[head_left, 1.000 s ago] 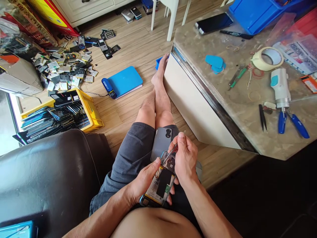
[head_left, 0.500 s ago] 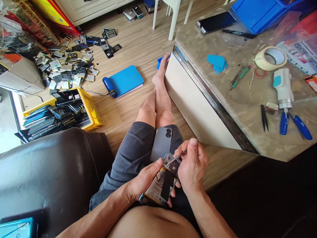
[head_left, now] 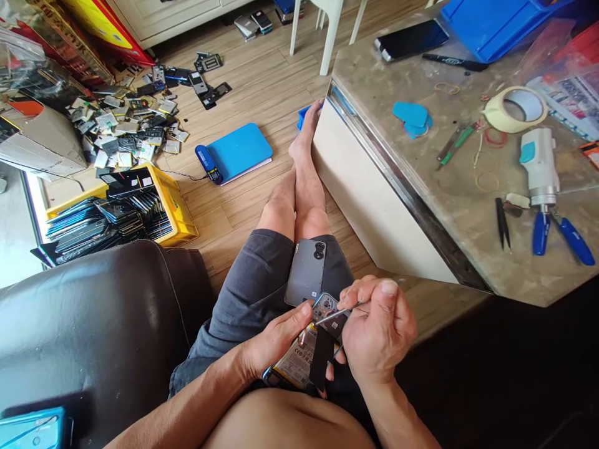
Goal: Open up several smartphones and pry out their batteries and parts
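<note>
My left hand [head_left: 276, 340] is closed around an opened smartphone [head_left: 296, 363] above my lap, thumb along its upper left edge and fingertips showing at its right side. The battery with printed labels, a black strip and the camera area are exposed. Tightly curled, my right hand [head_left: 381, 330] grips a thin metal pry tool [head_left: 330, 317], whose tip rests at the phone's inside near my left thumb. Whether the tip goes under a part cannot be made out. A grey phone back cover [head_left: 305, 274] with two camera rings lies on my thighs, just beyond the opened phone.
To the right, a table [head_left: 435, 212] bears masking tape [head_left: 515, 109], black tweezers [head_left: 502, 223], blue-handled pliers [head_left: 573, 240] and a phone [head_left: 412, 40]. A yellow crate [head_left: 180, 215] of phone parts stands left, near a heap of batteries [head_left: 126, 134] and a blue folder [head_left: 241, 151].
My right hand has shifted right and slightly down, with the metal tool still in it. The opened phone has moved slightly right at its upper end.
</note>
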Action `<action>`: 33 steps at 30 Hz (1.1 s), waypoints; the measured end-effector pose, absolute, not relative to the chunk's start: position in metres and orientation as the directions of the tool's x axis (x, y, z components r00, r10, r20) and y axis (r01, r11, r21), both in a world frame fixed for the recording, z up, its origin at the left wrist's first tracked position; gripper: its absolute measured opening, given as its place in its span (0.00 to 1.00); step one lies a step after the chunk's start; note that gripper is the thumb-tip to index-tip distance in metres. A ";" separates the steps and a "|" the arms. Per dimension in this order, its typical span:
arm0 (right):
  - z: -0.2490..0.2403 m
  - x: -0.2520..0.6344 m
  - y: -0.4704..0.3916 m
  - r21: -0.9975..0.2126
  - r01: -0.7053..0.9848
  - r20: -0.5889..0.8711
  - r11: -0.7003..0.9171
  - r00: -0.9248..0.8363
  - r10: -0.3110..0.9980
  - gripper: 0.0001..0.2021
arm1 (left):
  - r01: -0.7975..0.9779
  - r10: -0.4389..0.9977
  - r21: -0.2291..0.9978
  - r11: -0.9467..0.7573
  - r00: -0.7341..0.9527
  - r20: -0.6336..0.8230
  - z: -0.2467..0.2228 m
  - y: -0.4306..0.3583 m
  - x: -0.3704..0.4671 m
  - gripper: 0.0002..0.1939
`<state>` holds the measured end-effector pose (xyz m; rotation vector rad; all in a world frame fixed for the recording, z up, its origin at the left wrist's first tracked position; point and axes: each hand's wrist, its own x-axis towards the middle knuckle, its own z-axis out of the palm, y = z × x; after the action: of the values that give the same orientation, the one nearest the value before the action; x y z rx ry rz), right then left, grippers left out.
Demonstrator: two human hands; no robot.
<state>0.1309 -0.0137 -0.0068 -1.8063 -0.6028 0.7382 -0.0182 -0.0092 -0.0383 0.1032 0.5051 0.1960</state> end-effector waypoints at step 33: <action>-0.040 0.145 -0.013 -0.817 -0.049 -0.555 -0.575 0.338 0.760 0.27 | -0.040 0.063 0.051 0.998 0.799 -0.598 -0.037 -0.011 -0.023 0.45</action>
<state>0.1452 -0.0126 -0.0404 -1.8295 -0.6281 1.3205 -0.0229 -0.0109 -0.0366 0.0367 0.6430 0.0551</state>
